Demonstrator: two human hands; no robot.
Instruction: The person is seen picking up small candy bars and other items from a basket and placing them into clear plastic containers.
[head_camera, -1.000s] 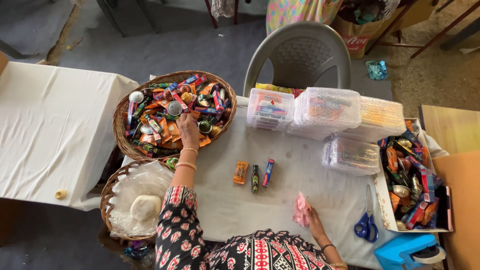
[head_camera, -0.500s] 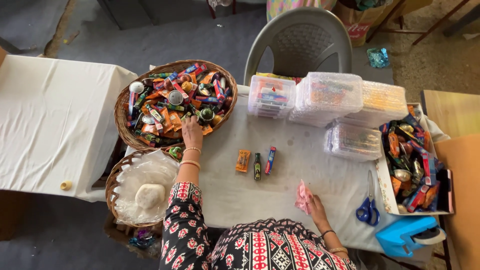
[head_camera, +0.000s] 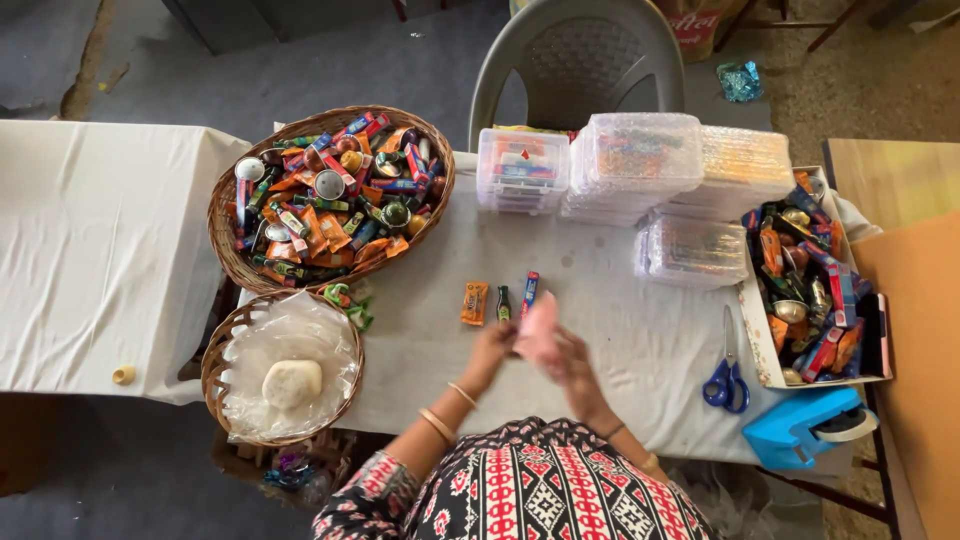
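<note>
Both my hands meet over the white-covered table (head_camera: 620, 330), just in front of me. My left hand (head_camera: 492, 348) and my right hand (head_camera: 572, 358) together hold a small pink pouch (head_camera: 538, 328). Just beyond the pouch lie three small items in a row: an orange packet (head_camera: 474, 302), a little dark bottle (head_camera: 503, 303) and a red and blue stick pack (head_camera: 529, 292). A large wicker basket (head_camera: 240, 262) full of several colourful small packets and round tins stands to the far left.
A smaller wicker basket (head_camera: 218, 352) lined with plastic holds a pale round lump. Clear plastic boxes (head_camera: 632, 158) are stacked at the back. A cardboard box (head_camera: 752, 330) of packets, blue scissors (head_camera: 726, 380), a blue tape dispenser (head_camera: 800, 428) sit right. A grey chair (head_camera: 580, 55) stands behind.
My left hand has drawn back from the big basket to the pink pouch in my right hand. The view has shifted closer to the table.
</note>
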